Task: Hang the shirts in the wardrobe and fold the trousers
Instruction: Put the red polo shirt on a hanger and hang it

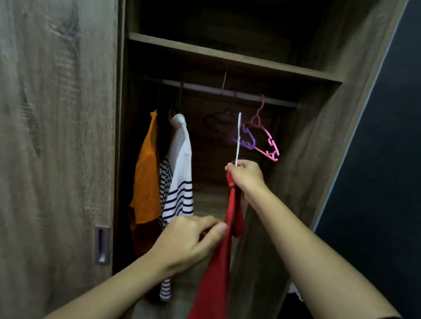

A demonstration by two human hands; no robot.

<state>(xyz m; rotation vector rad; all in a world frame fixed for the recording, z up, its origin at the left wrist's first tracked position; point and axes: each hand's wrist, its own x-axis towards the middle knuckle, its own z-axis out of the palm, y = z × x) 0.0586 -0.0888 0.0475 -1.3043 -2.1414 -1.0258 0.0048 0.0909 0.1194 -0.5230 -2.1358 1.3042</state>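
A red shirt [211, 290] hangs on a white hanger [238, 136] in front of the open wardrobe. My right hand [247, 175] grips the hanger at the shirt's collar, its hook pointing up below the rail [212, 89]. My left hand [189, 243] pinches the red cloth lower down at its left edge. On the rail's left part hang an orange shirt [147, 178] and a white shirt with dark stripes [179, 182].
Empty pink [266, 139], purple [248, 140] and dark [217, 120] hangers hang on the rail's right part. A shelf [231, 55] runs above the rail. The sliding door [36, 139] with its recessed handle [101, 245] stands at left, a dark wall [401, 155] at right.
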